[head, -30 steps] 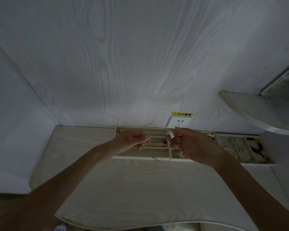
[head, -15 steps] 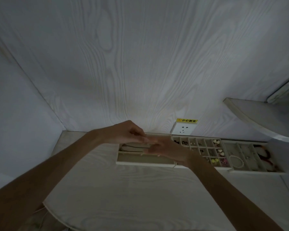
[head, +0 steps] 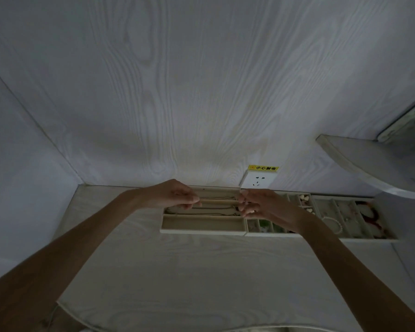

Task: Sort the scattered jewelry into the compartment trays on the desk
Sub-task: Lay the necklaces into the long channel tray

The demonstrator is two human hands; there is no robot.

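Note:
Three cream compartment trays stand in a row at the back of the desk. The left tray has long slots with thin chains lying in them. My left hand and my right hand hover over its upper slots, a hand's width apart. Each pinches one end of a thin chain necklace stretched straight between them above a slot. The middle tray has small square cells with beads and earrings, partly hidden by my right wrist. The right tray holds a pearl bracelet and red pieces.
A white wall socket with a yellow warning label sits just behind the trays. A curved white shelf juts out at the upper right. The pale wood-grain desk stretches toward me, with a wall at the left.
My hands were close together over the tray half a second ago; they have now drawn apart sideways, stretching the chain out. The view has shifted slightly.

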